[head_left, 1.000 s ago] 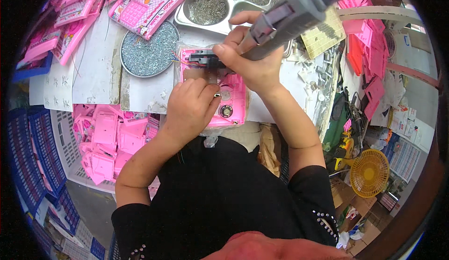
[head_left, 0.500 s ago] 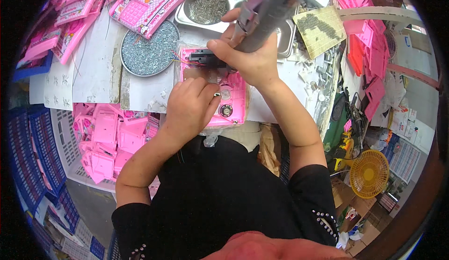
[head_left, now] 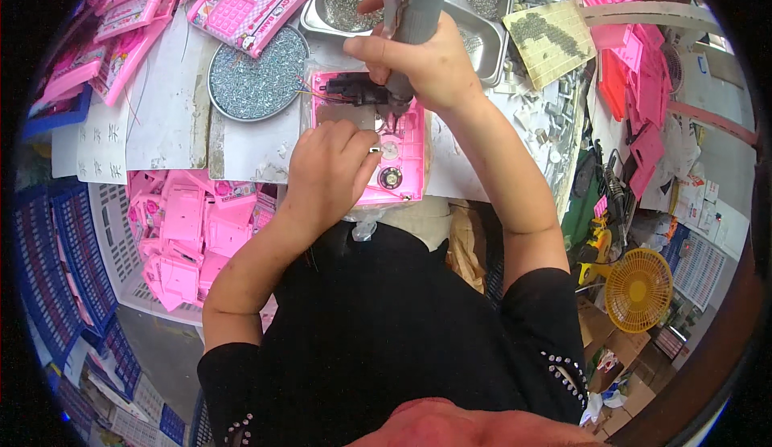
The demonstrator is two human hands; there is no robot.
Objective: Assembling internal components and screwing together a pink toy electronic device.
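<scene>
A white table (head_left: 253, 153) bears a dish (head_left: 259, 119) and tray (head_left: 488, 62).

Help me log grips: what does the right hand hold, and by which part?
The right hand holds a grey handheld tool by its lower body.

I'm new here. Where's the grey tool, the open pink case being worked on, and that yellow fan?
Grey tool (head_left: 424, 12): head view, on its grey body.
Open pink case (head_left: 412, 148): head view, on bare plastic near its right edge.
Yellow fan (head_left: 638, 290): head view, middle of its round front.
</scene>
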